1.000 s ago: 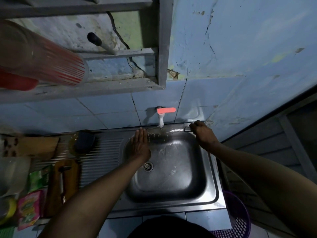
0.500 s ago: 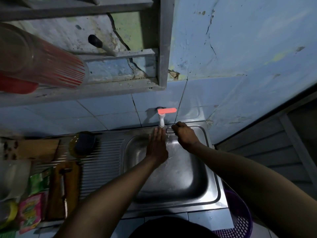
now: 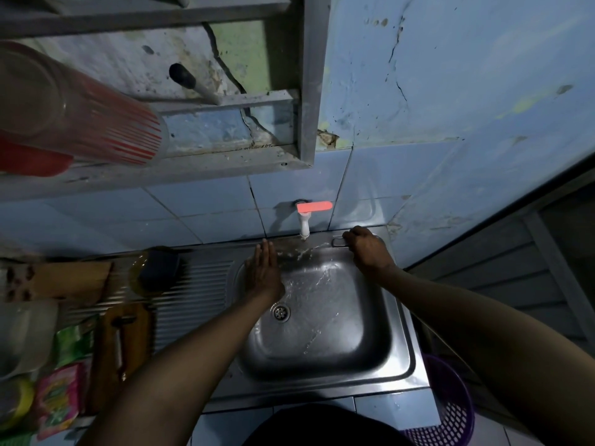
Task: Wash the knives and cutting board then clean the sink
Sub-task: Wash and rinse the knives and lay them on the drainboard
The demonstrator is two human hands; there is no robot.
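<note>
Sink sat below the tap, steel wet & slick, rigid. Left hand, fingers straight, was pressed flat on the back-left wall; right hand, fingers curled, was rested on the back rim. Cutting board w/ a knife was left of the sink: board prob. stiff, best taken by its edges.

Head view, steeply down onto sink, close.

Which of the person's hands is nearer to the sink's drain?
The left hand lies flat against the basin's left wall, just above the drain. The right hand is farther off, at the sink's back right rim.
</note>
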